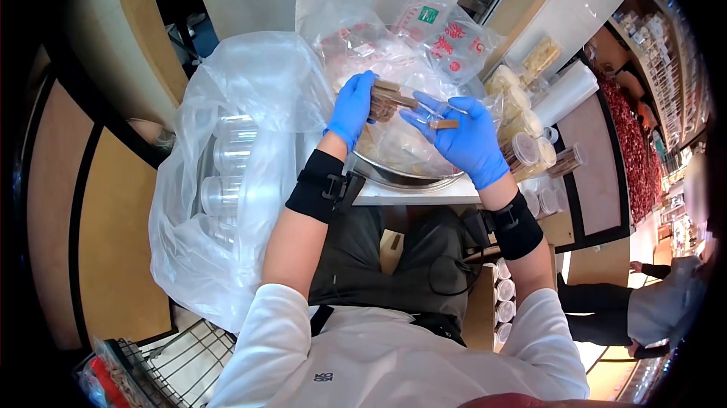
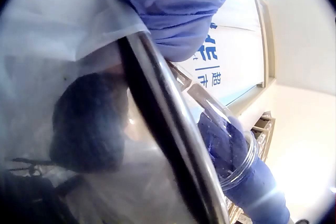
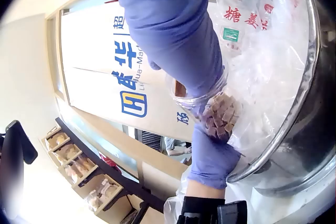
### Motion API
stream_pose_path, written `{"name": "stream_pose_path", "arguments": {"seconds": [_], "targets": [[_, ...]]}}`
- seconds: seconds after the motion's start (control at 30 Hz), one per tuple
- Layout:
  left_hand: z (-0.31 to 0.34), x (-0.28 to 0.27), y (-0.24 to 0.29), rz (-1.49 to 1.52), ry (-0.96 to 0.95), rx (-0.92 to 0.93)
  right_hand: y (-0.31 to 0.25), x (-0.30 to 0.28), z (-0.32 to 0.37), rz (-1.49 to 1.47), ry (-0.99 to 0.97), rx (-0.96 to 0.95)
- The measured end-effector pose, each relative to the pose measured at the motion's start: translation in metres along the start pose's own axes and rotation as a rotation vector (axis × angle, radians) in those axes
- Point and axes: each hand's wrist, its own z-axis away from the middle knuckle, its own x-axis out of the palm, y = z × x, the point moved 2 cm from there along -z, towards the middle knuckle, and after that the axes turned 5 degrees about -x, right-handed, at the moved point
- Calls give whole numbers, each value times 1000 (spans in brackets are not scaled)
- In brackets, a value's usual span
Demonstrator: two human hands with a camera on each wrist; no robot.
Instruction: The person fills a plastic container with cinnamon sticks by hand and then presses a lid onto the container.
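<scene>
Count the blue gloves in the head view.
2. One on the left hand, gripping stacked brown blocks; one on the right hand, holding a clear jar, both above the steel bowl. None seem hidden.

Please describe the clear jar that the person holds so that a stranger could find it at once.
Start at the big metal basin before the person. Above it, the right hand grips a small clear jar, mouth toward the left hand. Unlike the filled jars standing at the right, it is held in the air.

Shop: stocked shelves [image 1: 668, 60], snack jars [image 1: 522, 147]
</scene>
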Motion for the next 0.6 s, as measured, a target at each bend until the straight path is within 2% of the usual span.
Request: {"name": "stream_pose_path", "arguments": {"seconds": [0.07, 0.13, 0.27, 0.33, 0.37, 0.43, 0.6], "targets": [[0, 0, 0, 1, -4, 6, 0, 0, 2, 34, 21, -4], [1, -1, 1, 3, -8, 12, -2, -3, 2, 102, -77, 27], [2, 0, 1, 7, 3, 10, 3, 5, 7, 53, -26, 47], [2, -1, 2, 9, 23, 12, 3, 1, 6, 52, 0, -69], [2, 0, 2, -4, -1, -4, 2, 0, 5, 53, -1, -68], [2, 0, 1, -18, -27, -19, 3, 1, 3, -42, -115, 33], [6, 3, 5, 49, -24, 11, 1, 6, 0, -75, -94, 35]]}}
